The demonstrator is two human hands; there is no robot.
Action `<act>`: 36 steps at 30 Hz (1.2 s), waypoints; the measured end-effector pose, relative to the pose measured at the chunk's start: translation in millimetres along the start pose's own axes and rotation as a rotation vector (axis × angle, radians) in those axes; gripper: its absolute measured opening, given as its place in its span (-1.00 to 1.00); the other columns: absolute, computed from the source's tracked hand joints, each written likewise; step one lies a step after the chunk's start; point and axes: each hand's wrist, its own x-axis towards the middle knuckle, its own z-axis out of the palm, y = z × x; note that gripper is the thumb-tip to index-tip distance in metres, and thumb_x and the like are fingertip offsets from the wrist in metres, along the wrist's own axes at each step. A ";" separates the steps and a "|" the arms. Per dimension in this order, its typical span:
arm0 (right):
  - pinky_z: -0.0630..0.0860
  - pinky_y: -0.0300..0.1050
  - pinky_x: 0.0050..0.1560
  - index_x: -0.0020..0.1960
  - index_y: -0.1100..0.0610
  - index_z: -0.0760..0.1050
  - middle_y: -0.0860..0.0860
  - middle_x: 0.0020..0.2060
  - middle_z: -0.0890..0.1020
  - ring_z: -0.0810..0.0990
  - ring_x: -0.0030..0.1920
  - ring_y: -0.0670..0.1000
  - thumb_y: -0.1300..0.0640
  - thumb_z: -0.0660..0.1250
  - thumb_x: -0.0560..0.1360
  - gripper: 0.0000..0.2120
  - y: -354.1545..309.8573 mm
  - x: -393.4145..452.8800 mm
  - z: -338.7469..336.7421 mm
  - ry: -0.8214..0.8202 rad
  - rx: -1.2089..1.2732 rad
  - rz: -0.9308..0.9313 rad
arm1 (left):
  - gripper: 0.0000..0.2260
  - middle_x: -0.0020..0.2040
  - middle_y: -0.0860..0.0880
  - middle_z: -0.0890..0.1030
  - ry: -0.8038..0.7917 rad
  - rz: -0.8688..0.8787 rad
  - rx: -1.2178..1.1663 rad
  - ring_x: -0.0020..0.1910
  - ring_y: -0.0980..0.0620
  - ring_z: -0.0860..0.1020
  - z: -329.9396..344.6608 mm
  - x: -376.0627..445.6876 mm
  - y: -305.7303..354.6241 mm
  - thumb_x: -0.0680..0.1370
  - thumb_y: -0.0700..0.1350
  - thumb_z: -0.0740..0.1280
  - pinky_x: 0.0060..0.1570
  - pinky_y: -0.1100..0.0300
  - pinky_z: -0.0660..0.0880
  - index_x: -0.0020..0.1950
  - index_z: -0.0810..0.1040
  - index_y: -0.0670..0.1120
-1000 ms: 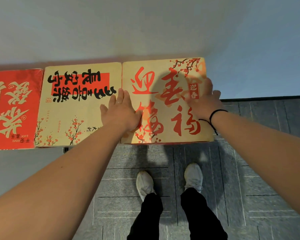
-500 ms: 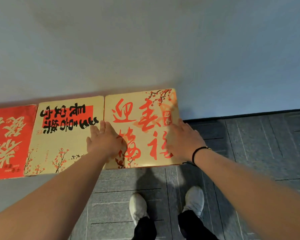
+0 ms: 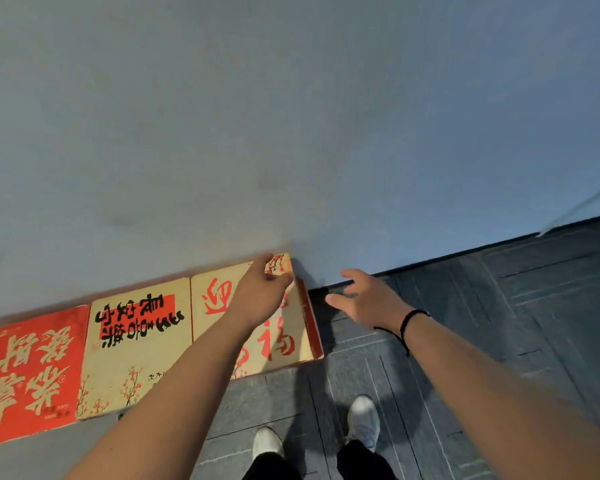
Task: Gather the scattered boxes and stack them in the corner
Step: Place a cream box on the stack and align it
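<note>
Three flat boxes lie in a row against the wall (image 3: 291,116). Furthest left is the red box (image 3: 32,372) with pale lettering, cut off by the frame edge. Touching its right side is the cream box (image 3: 136,348), printed with black characters over a red block. Next comes the end box (image 3: 284,344), cream with red characters and a red side wall, its left edge butted against the cream box and its right edge meeting bare floor (image 3: 499,341).

The left hand (image 3: 260,296) is over the far right corner of the end box. Its fingers are curled downward at that corner, but motion blur hides whether they actually pinch the edge or only press on it, so I cannot tell if it has a hold. The right hand (image 3: 368,299), with a dark band at the wrist, hangs in the air just beside the box's red side, fingers spread and relaxed, gripping nothing and not touching the box.

The boxes look gathered along the wall rather than stacked, so the step in hand seems to be taking up the end box. A room corner shows far right, well apart from the row. The next move likely calls for the right hand to close on the red side while the left secures the far corner, then a level lift so the wide, thin box does not tip or flex.
</note>
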 end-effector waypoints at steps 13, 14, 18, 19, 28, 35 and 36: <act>0.57 -0.17 -0.15 0.14 -0.02 0.63 -0.09 -0.14 0.69 0.67 -0.16 -0.07 -0.10 0.36 0.60 -0.79 40.3 -228.3 -18.1 0.729 0.519 0.298 | -0.92 -0.17 -0.12 0.67 -0.591 0.444 0.039 -0.25 -0.03 0.64 75.9 -108.9 157.6 0.60 -0.08 0.38 -0.14 0.09 0.53 -0.07 0.59 -0.06; 0.65 -0.07 -0.08 0.05 -0.08 0.63 -0.04 -0.14 0.72 0.71 -0.13 -0.01 -0.10 0.37 0.60 -0.87 46.2 -249.4 -5.6 0.805 0.608 0.343 | -0.85 -0.25 -0.13 0.59 -0.660 0.486 0.049 -0.35 0.03 0.55 86.1 -123.2 163.0 0.58 -0.14 0.38 -0.26 0.17 0.44 -0.19 0.55 -0.08; 0.64 0.09 0.00 -0.14 -0.08 0.62 0.15 -0.11 0.75 0.73 -0.10 0.14 -0.02 0.40 0.58 -0.87 64.6 -331.4 44.8 1.086 0.818 0.480 | -0.74 -0.27 -0.04 0.61 -0.850 0.633 0.181 -0.25 -0.03 0.58 122.3 -203.1 168.6 0.57 -0.09 0.37 -0.13 0.10 0.46 -0.34 0.58 0.03; 0.60 0.03 -0.06 -0.14 -0.06 0.62 0.16 -0.12 0.74 0.71 -0.14 0.14 0.02 0.39 0.59 -0.86 66.8 -351.6 58.5 1.156 0.861 0.503 | -0.71 -0.28 -0.01 0.61 -0.912 0.688 0.217 -0.23 -0.03 0.59 128.8 -225.8 164.4 0.59 -0.09 0.35 -0.12 0.09 0.47 -0.34 0.59 0.03; 0.47 -0.36 -0.37 0.05 0.21 0.63 0.06 -0.22 0.62 0.57 -0.32 -0.02 0.19 0.44 0.56 -0.89 77.6 -515.5 217.0 1.786 1.224 0.479 | -0.87 -0.07 -0.04 0.71 -1.319 0.883 0.346 -0.14 0.01 0.65 160.3 -432.4 96.7 0.66 -0.15 0.34 -0.21 0.32 0.53 -0.05 0.66 -0.05; 0.51 -0.09 -0.13 0.03 0.02 0.60 0.04 -0.16 0.66 0.61 -0.32 -0.07 0.04 0.47 0.54 -0.89 109.6 -629.0 361.4 1.968 1.395 0.543 | -0.90 -0.01 0.07 0.73 -1.456 0.944 0.438 -0.08 0.06 0.71 178.9 -594.4 15.4 0.66 -0.03 0.34 0.00 0.13 0.60 0.08 0.66 0.06; 0.51 -0.10 -0.13 0.05 0.02 0.60 0.04 -0.18 0.66 0.60 -0.32 -0.08 0.04 0.47 0.54 -0.88 116.1 -651.7 387.2 1.990 1.406 0.550 | -0.90 0.00 0.06 0.73 -1.469 0.940 0.450 -0.08 0.05 0.71 182.6 -626.1 -4.0 0.66 -0.03 0.34 -0.01 0.13 0.59 0.08 0.67 0.05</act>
